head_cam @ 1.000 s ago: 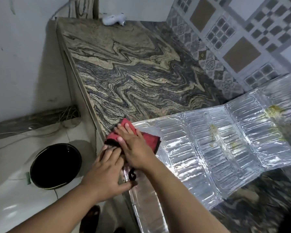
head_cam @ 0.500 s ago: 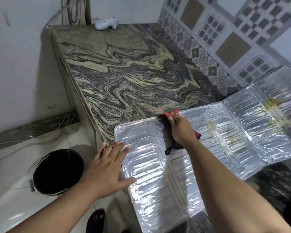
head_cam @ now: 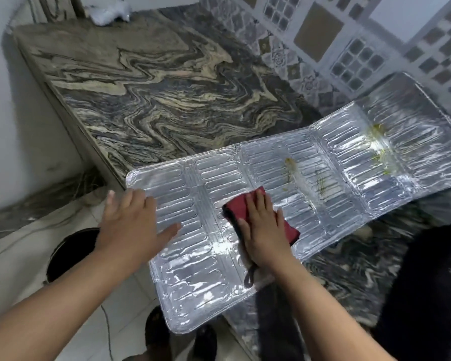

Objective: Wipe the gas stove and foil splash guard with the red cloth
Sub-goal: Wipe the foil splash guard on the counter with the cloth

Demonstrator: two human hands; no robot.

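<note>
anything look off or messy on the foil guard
Yes. The foil splash guard lies flat on the marbled counter, its near-left corner overhanging the edge, and yellowish-green stains mark its right panels beyond the red cloth.

Red cloth (head_cam: 248, 208) with black edging and dark loop. Foil splash guard (head_cam: 323, 194) silver, embossed with rows of oblong shapes, yellow-green stains on right panels. Countertop (head_cam: 151, 100) swirling grey, black and beige marble. Wall tiles (head_cam: 349, 48) white, grey-checked, brown squares. Bucket (head_cam: 68, 251) black.
</note>
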